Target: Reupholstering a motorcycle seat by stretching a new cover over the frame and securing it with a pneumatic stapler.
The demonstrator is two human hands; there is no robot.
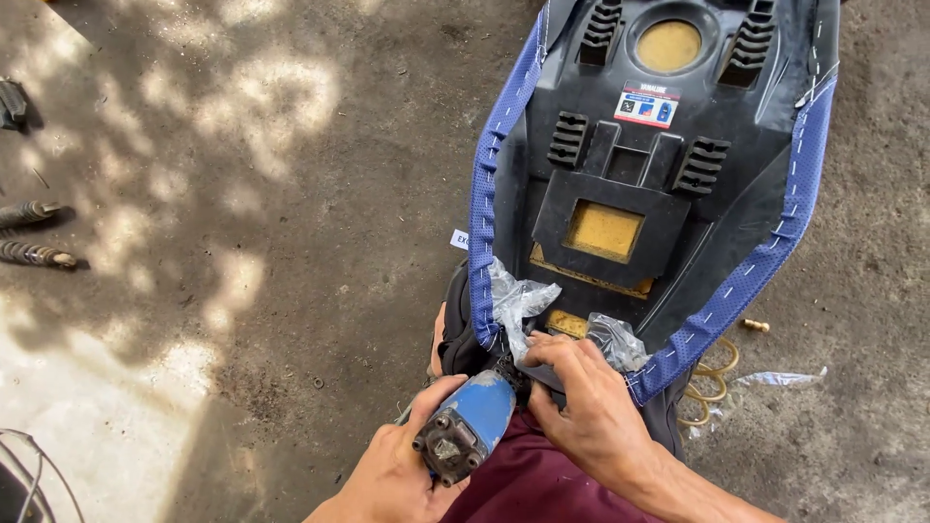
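Your left hand (402, 465) has its grip closed around a blue pneumatic staple gun (470, 421), nose pressed against the near end of the upturned motorcycle seat (639, 194). The seat lies base-up on the concrete floor (242, 242), its near end against your knees. Your right hand (581, 402) pinches the blue perforated cover (484, 203) down over the seat's black plastic edge, just beside the gun's nose; crumpled clear plastic film (518, 305) bunches between cover and base. The risk, as I judge it: your right fingers sit very near the firing point, so a slip of the gun could drive a staple into them. Film caught under the cover could leave a lump or a loose hold. Two coil springs (34, 232) lie well left of the seat.
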